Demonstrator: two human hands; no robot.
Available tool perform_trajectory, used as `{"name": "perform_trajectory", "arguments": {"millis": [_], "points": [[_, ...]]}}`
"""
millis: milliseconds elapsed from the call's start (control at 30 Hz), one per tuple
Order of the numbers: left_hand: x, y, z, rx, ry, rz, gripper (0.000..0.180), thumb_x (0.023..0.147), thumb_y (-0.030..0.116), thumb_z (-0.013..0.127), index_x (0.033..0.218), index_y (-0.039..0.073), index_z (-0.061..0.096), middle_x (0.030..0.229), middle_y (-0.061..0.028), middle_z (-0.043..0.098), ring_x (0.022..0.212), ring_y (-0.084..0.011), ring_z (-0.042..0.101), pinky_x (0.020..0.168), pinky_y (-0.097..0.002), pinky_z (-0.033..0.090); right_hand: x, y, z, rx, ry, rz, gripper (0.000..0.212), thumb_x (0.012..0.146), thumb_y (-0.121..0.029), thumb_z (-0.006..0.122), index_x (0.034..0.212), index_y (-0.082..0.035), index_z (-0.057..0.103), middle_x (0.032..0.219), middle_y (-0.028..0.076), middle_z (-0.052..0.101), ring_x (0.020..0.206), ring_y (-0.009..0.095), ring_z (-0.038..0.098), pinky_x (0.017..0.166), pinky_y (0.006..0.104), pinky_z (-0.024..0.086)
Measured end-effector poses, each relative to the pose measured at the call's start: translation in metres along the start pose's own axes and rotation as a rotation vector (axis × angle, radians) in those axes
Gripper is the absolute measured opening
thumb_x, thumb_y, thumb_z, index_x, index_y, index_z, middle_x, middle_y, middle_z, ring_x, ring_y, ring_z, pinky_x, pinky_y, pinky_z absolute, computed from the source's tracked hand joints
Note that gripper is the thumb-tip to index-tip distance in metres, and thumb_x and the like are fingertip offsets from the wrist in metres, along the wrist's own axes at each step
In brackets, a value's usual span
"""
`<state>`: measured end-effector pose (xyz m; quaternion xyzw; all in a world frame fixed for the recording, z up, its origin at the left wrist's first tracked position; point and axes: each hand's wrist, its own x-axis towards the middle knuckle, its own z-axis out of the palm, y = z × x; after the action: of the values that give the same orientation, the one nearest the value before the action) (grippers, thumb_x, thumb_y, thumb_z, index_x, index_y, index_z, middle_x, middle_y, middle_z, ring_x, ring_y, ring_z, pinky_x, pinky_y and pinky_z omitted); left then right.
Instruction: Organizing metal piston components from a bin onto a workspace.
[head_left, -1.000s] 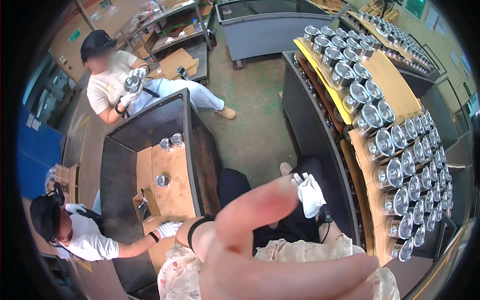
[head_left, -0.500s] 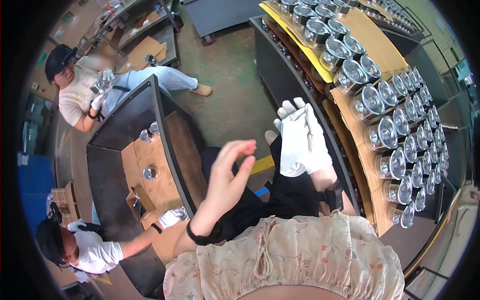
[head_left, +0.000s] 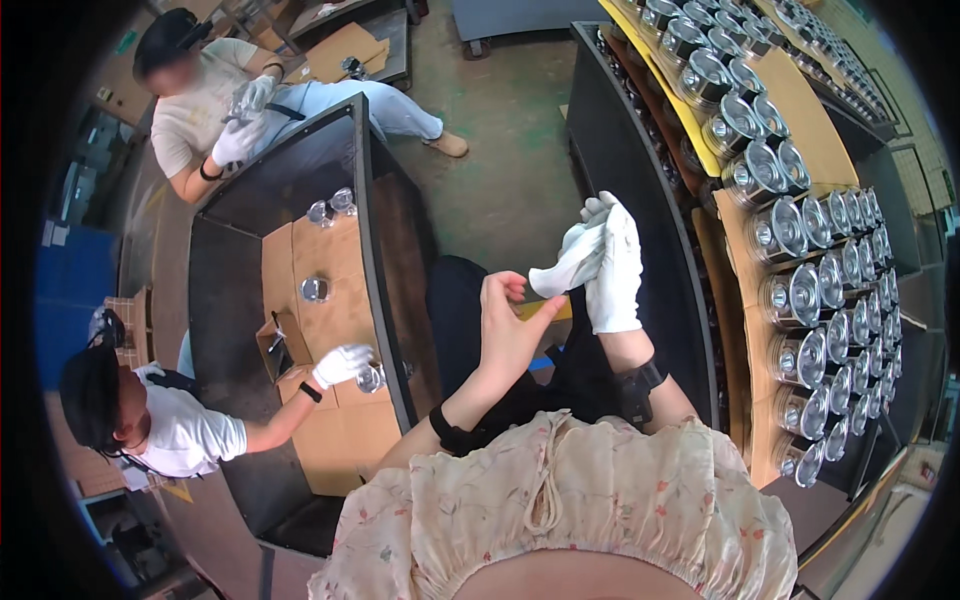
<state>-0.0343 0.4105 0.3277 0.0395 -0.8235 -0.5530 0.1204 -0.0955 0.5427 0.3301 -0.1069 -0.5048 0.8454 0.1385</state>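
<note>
My right hand [head_left: 613,265], in a white glove, is raised in front of me and holds a loose white glove [head_left: 565,270] against its palm and fingers. The loose glove's cuff hangs toward my left hand [head_left: 508,325], which is bare. Its fingers are curled and the thumb is stretched out, with a gap between them. The thumb tip lies right by the cuff; whether it touches the cloth I cannot tell. Dark bands circle both my wrists.
On my right, a rack [head_left: 640,190] carries many shiny metal cylindrical parts [head_left: 790,295] on cardboard [head_left: 750,350]. To the left is a dark-walled bin [head_left: 375,290], cardboard-lined, with several such parts. One gloved co-worker [head_left: 150,410] reaches into it; another [head_left: 215,110] sits behind it, handling a part.
My left hand has moved right, up to the loose glove's cuff. The loose glove now sticks out leftward from my right hand. The near co-worker's hand is now at a metal part.
</note>
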Motion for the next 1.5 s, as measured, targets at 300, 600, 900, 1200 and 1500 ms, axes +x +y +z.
{"name": "perform_trajectory", "arguments": {"millis": [300,600,900,1200,1500], "points": [[0.013,-0.039,0.014,-0.488,-0.392,-0.660,0.035,0.088,0.027,0.073,0.107,-0.002,0.065,0.094,-0.0025,0.067,0.088,-0.0096,0.058,0.079,-0.0254,0.045,-0.001,0.020,-0.013,0.103,0.044,0.036,0.039,0.101,-0.031,0.052,0.129,-0.005,0.055,0.117,0.008,0.061,0.107,0.017,0.058,0.091,0.0313,0.048],[0.011,-0.033,0.006,-0.305,-0.145,-0.218,0.024,0.090,0.024,0.066,0.092,0.000,0.066,0.087,-0.0096,0.068,0.085,-0.0137,0.062,0.076,-0.0286,0.046,-0.003,0.041,-0.039,-0.032,-0.124,0.133,0.044,0.100,-0.029,0.053,0.133,0.000,0.049,0.126,0.015,0.058,0.114,0.026,0.058,0.098,0.0401,0.048],[0.005,-0.035,-0.017,-0.210,0.074,-0.176,0.020,0.090,0.019,0.063,0.086,-0.001,0.061,0.073,-0.0155,0.066,0.068,-0.0240,0.067,0.062,-0.0353,0.050,-0.019,0.077,-0.051,0.058,-0.224,0.624,0.050,0.099,-0.041,0.053,0.132,-0.004,0.050,0.123,0.011,0.059,0.114,0.023,0.057,0.097,0.0367,0.047],[0.010,-0.077,0.009,-0.318,0.169,-0.339,0.030,0.098,0.028,0.049,0.098,-0.001,0.053,0.095,-0.0219,0.062,0.093,-0.0359,0.062,0.081,-0.0432,0.046,-0.004,0.078,-0.078,0.087,-0.461,0.478,0.052,0.101,-0.026,0.046,0.145,0.000,0.037,0.149,0.014,0.038,0.137,0.025,0.036,0.113,0.0385,0.030],[0.001,-0.050,0.016,-0.212,-0.232,-0.224,0.059,0.095,0.039,0.050,0.131,-0.007,0.048,0.131,-0.0274,0.053,0.122,-0.0389,0.051,0.103,-0.0418,0.039,0.000,0.078,-0.055,-0.872,-0.292,0.021,0.040,0.091,-0.019,0.068,0.123,0.001,0.056,0.115,0.014,0.061,0.104,0.021,0.059,0.092,0.0326,0.046]]}}
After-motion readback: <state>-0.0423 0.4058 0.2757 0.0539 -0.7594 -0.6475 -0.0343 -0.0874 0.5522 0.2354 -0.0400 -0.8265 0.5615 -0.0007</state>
